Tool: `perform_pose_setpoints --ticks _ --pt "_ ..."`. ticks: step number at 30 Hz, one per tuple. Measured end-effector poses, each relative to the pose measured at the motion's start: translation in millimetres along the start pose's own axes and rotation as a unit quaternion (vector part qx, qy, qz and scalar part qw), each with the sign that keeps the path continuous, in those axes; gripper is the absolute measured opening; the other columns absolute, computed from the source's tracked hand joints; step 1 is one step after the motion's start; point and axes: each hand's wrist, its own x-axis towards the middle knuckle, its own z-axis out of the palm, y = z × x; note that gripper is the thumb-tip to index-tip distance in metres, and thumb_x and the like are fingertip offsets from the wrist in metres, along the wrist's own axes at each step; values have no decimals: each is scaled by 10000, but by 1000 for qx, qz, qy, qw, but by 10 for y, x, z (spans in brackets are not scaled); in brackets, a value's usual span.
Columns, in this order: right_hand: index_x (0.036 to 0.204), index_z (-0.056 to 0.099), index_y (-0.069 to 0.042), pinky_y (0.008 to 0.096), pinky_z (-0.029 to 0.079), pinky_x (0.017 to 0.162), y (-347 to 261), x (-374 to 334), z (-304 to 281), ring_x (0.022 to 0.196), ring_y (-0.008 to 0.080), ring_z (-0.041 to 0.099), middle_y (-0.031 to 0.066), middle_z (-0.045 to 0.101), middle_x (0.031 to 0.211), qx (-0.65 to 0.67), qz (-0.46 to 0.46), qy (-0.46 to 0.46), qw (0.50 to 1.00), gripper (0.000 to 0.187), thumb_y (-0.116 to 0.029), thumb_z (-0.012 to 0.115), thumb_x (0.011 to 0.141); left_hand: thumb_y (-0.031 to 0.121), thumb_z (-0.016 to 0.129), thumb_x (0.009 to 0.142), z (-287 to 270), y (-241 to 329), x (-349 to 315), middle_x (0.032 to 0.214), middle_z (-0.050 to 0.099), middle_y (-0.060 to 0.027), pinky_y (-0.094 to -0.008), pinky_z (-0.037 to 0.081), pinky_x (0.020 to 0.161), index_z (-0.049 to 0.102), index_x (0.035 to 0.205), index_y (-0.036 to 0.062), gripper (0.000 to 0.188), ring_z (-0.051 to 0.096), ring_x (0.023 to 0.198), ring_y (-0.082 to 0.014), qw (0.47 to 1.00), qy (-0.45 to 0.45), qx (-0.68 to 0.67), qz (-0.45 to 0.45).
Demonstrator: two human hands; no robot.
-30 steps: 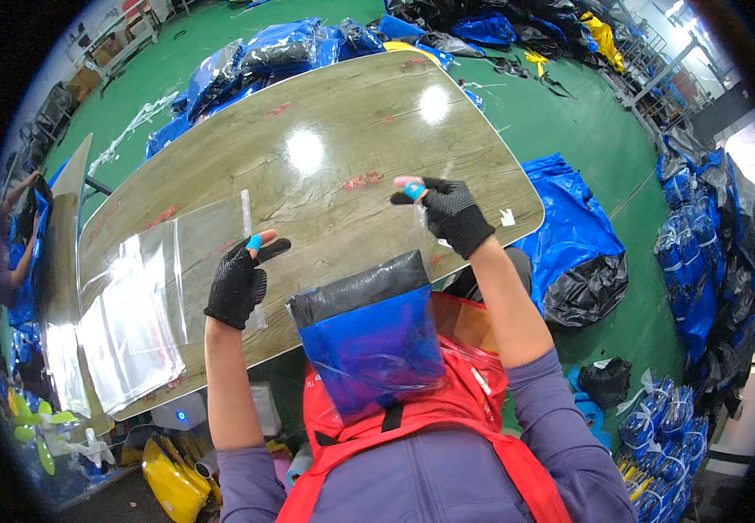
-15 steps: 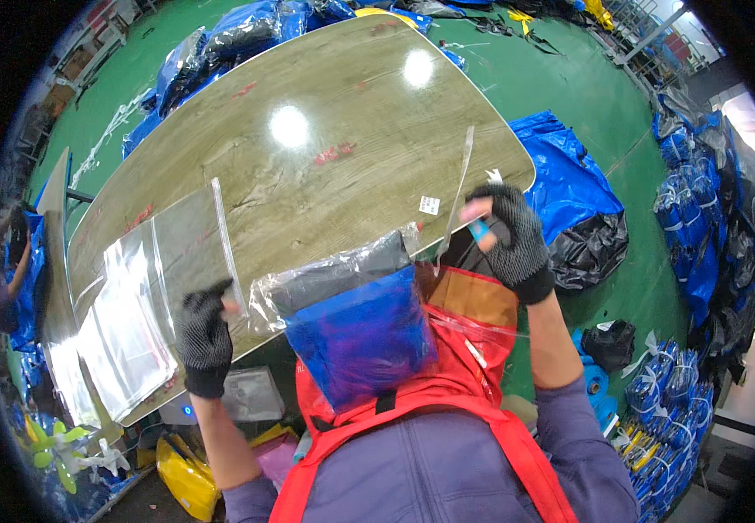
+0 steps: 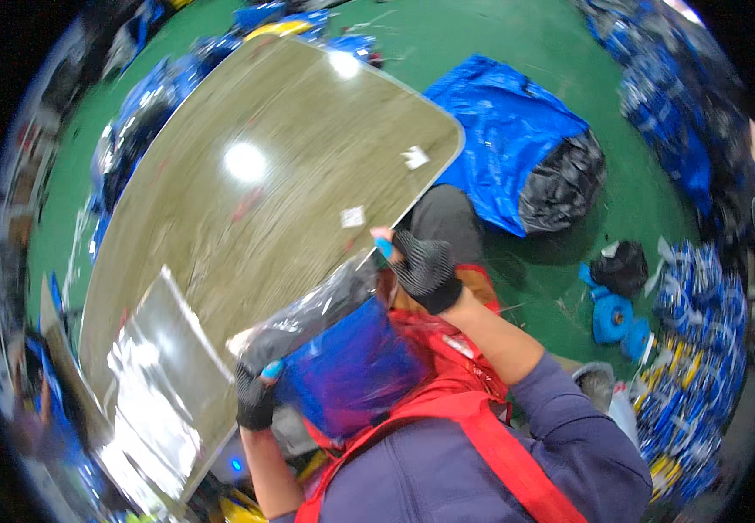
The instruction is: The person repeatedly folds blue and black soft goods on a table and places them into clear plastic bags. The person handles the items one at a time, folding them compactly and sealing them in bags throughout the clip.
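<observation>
A folded blue and dark grey cloth item [image 3: 351, 362] lies on my lap in a clear plastic bag [image 3: 308, 305], leaning on the near edge of the table [image 3: 212, 227]. My left hand [image 3: 255, 398], in a dark knit glove with bare fingertips, closes on the left side of the bag, thumb on top. My right hand [image 3: 427, 268], gloved alike, has its thumb and fingers pinched together at the bag's upper right corner. Blue tape wraps a digit on each hand. Motion blur softens the fingertips.
Clear flat bags [image 3: 155, 375] lie stacked on the table's left end. A white label [image 3: 353, 216] and a white scrap [image 3: 415, 158] lie near its right edge. A blue and black sack [image 3: 517, 144] sits on the green floor, with tied blue bundles [image 3: 691, 375] at right.
My hands have come closer together, onto the bag's sides. The clear strip by my right hand no longer shows there. My view has turned to the right.
</observation>
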Motion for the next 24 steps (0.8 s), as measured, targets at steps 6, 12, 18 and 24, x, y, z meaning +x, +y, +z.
perform_pose_setpoints --ticks 6,12,18,24 --pt "1243 587 -189 479 472 881 1418 -1193 -1041 1035 341 616 196 648 1104 -381 434 -299 759 491 -483 575 850 355 497 926 -1543 933 1065 1445 382 -122 -413 276 1093 312 1451 33 643 384 1301 -260 782 -84 -610 94" --pt "1412 403 -155 616 191 1082 2824 -1157 -161 1374 401 257 164 369 1456 -277 335 -231 870 760 -527 620 786 219 449 985 -1526 1948 2802 1511 316 -111 -432 259 1112 256 1481 43 560 364 1321 -292 115 -160 -976 96" --pt "1407 414 -325 595 266 1070 4235 -386 680 1364 343 339 100 385 1473 -322 423 -345 774 565 -472 536 875 265 547 871 1141 455 2557 1453 351 -255 -484 225 1127 348 1425 14 640 310 1355 -431 -587 -77 -752 -289" --pt "954 676 -8 508 485 802 4304 936 -1232 920 437 627 252 649 998 -132 459 196 856 527 -466 420 913 347 517 909 1910 613 1885 1366 474 -239 -512 275 1099 509 1292 13 509 415 1294 -414 -682 58 -674 -279"
